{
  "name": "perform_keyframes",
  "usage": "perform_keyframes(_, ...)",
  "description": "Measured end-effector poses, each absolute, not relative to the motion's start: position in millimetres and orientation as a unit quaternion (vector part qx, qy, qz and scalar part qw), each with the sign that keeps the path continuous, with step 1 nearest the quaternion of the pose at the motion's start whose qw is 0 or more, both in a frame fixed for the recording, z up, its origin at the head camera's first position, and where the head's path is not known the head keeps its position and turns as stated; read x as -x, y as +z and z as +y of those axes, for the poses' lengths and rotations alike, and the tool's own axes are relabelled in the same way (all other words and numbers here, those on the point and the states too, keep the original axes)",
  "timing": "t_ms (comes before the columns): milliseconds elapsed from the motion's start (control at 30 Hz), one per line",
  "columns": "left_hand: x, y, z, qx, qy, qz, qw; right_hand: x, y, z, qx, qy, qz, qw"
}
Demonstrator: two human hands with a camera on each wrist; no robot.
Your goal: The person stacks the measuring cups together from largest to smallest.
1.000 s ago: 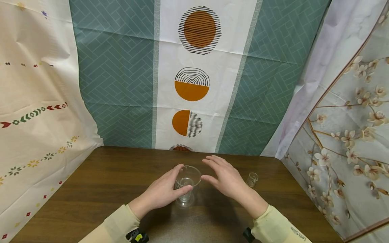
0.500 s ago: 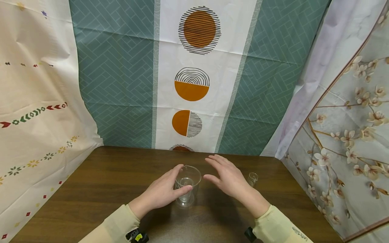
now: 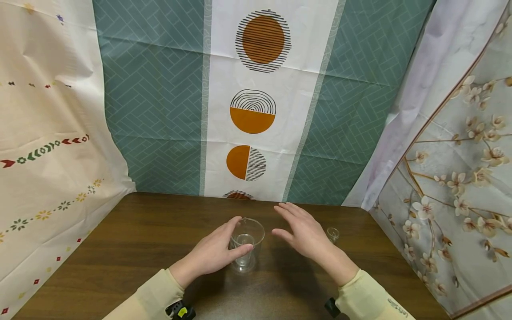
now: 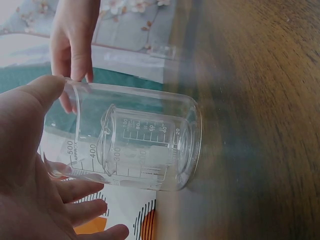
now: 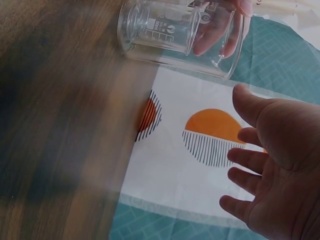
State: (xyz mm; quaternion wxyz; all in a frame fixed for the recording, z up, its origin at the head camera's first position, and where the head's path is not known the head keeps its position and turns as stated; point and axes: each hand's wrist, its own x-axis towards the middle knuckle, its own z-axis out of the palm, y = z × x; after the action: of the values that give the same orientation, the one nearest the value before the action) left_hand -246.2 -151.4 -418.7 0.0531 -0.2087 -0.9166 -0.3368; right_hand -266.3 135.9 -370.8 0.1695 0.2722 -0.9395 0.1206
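Note:
A large clear glass beaker (image 4: 90, 132) with white markings up to 500 stands upright on the wooden table. Inside it sits a smaller glass beaker (image 4: 142, 142), marked up to 100. My left hand (image 3: 214, 251) holds the large beaker near its rim, thumb on the near side and index finger on the far side; the other fingers are spread out below in the left wrist view. To the right of the beaker, my right hand (image 3: 302, 231) hovers with fingers extended and thumb apart, holding nothing. Its palm faces the beaker across a small gap.
A tiny glass beaker (image 3: 333, 234) stands on the table (image 3: 172, 222) beyond my right wrist, partly hidden by it. Patterned cloths hang around the table: a green and white one (image 3: 160, 111) behind, a cream one at left, a floral one (image 3: 452, 213) at right.
My right hand has drawn slightly to the right, away from the large beaker, and covers more of the tiny beaker. The left hand and the large beaker have stayed put.

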Motion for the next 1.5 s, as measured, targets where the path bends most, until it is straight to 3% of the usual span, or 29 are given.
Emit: perform_keyframes(1500, 246, -421, -152, 0.211, -0.332, -0.917, 0.062, 266, -367, 179, -0.253, 0.089, -0.949, 0.169)
